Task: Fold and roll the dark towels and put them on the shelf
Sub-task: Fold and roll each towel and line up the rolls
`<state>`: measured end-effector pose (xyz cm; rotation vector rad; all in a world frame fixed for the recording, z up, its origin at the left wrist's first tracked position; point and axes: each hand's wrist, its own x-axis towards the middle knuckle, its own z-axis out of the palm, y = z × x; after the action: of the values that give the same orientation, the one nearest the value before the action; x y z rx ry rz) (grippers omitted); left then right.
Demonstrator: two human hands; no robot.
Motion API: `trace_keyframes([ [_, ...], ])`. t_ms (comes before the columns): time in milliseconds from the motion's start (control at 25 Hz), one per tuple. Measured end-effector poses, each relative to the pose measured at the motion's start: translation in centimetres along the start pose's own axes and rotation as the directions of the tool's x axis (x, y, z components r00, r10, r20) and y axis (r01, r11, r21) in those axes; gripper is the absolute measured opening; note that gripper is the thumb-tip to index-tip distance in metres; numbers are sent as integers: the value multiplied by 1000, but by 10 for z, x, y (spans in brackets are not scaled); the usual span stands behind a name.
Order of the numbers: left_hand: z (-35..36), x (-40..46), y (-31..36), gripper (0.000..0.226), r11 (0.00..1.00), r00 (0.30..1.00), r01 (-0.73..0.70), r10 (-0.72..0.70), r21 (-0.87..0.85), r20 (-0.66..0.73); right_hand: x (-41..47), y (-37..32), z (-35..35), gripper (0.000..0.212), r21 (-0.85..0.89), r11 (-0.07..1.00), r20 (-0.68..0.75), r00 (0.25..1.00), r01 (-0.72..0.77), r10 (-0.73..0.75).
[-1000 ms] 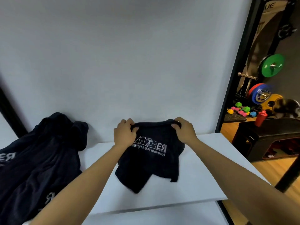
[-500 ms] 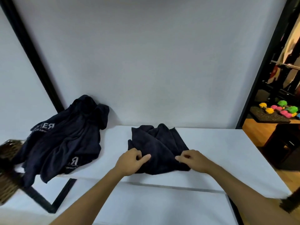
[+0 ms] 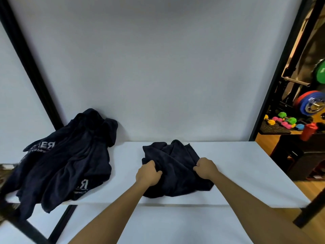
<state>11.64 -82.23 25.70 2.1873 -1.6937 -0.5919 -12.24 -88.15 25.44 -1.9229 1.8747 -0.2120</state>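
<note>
A dark towel (image 3: pixel 175 166) lies crumpled on the white shelf board (image 3: pixel 237 169), near its middle. My left hand (image 3: pixel 148 175) is closed on the towel's left edge. On the right side of the same towel, my right hand (image 3: pixel 205 168) grips a fold of cloth. A heap of more dark towels (image 3: pixel 70 161) with white lettering sits at the left end of the shelf, leaning on the wall and hanging over the front edge.
Black frame posts (image 3: pixel 31 71) stand at the left and right of the white back wall. A lower white board (image 3: pixel 175 226) runs below the shelf. To the right are weight plates (image 3: pixel 311 104), coloured dumbbells (image 3: pixel 283 122) and a red bottle (image 3: pixel 308 132).
The towel went from held up against the wall to lying on the shelf. Both hands then moved from its near edge onto its left and right sides and gripped it.
</note>
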Motion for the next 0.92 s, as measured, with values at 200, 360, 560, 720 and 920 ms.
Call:
trace_keyframes([
  [200, -28, 10, -1, 27, 889, 999, -51, 52, -456, -9, -12, -15, -26, 22, 470, 870, 17, 987, -147, 157],
  [360, -93, 19, 24, 51, 761, 975, 40, 114, -648, 193, -21, -44, -83, 17, 876, 480, -58, 976, -50, 208],
  [560, -130, 28, 12, 39, 694, 994, 10, 72, -719, 83, -45, -44, -122, 11, 993, 62, -115, 976, 105, 184],
  [720, -89, 30, -41, 21, 979, 953, 4, 58, -203, 298, -55, -19, -71, 9, 867, 496, -26, 989, -52, 148],
  [920, -46, 29, -53, 46, 995, 982, -95, 93, 9, 164, -64, -8, -10, 18, 718, 684, 48, 990, -128, 135],
])
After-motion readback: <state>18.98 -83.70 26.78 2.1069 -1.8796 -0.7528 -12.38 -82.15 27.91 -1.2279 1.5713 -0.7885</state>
